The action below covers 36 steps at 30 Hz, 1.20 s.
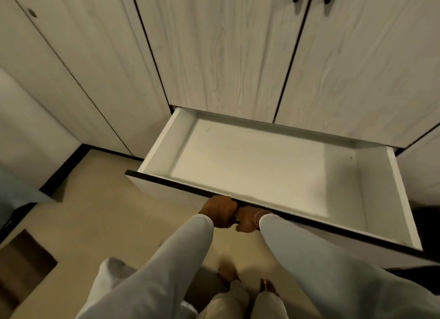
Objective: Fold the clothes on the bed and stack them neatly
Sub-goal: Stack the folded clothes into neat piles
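Both your hands are on the front edge of the drawer (266, 166) at the foot of the wardrobe (226, 57): your left hand (220, 210) curls its fingers over the dark top lip, and your right hand (247, 220) grips the same lip just beside it, knuckle to knuckle. The drawer stands pulled well out over the floor (107, 211), and nothing lies inside it. The clothes you are to fold are not in view — no bed shows here either, only a pale bit of cloth (109, 273) low by your left sleeve, too blurred to name. So this step looks like readying or closing storage, not folding. Whichever way you move the drawer, keep the two hands pulling or pushing evenly; with both set near the middle, a lopsided shove could skew it on its runners. Mind your fingertips on the lip if you push it home — shift your palms to the face first. Your bare feet (250, 283) stand close under the front, so keep them back.
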Available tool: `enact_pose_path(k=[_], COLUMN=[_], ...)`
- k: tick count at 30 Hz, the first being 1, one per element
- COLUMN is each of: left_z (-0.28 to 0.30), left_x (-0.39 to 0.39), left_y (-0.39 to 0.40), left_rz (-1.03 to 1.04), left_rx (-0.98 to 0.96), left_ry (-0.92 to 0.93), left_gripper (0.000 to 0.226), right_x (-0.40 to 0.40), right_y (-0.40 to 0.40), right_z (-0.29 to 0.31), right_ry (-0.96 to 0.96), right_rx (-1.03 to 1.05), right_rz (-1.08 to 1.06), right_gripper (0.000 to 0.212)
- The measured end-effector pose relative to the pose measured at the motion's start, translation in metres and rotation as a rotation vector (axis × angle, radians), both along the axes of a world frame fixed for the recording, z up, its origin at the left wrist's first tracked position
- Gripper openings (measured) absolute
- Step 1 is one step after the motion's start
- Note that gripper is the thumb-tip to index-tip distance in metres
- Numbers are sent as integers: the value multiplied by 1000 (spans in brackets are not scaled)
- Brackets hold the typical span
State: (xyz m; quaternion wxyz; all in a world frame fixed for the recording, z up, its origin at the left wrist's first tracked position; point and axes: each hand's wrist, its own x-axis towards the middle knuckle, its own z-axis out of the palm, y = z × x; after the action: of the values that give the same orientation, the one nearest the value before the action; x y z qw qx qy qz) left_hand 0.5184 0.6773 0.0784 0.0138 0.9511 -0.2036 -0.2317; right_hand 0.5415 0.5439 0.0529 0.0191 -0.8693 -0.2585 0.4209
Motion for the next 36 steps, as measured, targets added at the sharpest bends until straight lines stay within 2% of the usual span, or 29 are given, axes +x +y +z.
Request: enact_pose_path(k=[2, 4, 6, 12, 19, 22, 27, 30, 31, 33, 36], left_z=[38, 70, 97, 131, 167, 177, 176, 177, 182, 178, 176], left_x=[11, 25, 38, 56, 35, 2, -77, -122, -194, -208, -261], left_y=[20, 46, 76, 141, 199, 219, 229, 229, 208, 213, 194], left_rz=[-14, 57, 137, 370, 677, 831, 1126, 1280, 1515, 1546, 1648], left_rx=[86, 138, 179, 180, 244, 277, 303, 310, 311, 279, 323], left_ry=[-25, -54, -117, -285, -361, -358, -341, -327, -268, -319, -266], left_gripper=[30, 31, 37, 66, 91, 97, 100, 100, 100, 100, 100], right_x=[16, 43, 76, 137, 165, 156, 121, 91, 24, 14, -47], right_y=[22, 44, 66, 112, 186, 221, 275, 305, 332, 339, 349], right_z=[30, 62, 91, 147, 180, 180, 179, 183, 177, 183, 186], right_ry=[9, -13, -87, -294, -471, -467, -495, -463, -386, -391, -341], right_rx=[11, 5, 35, 216, 342, 419, 501, 539, 574, 576, 606], right_rz=[51, 96, 97, 83, 308, 423, 738, 812, 1003, 1030, 1135], right_gripper=[43, 38, 45, 54, 57, 65, 70, 73, 73, 73, 72])
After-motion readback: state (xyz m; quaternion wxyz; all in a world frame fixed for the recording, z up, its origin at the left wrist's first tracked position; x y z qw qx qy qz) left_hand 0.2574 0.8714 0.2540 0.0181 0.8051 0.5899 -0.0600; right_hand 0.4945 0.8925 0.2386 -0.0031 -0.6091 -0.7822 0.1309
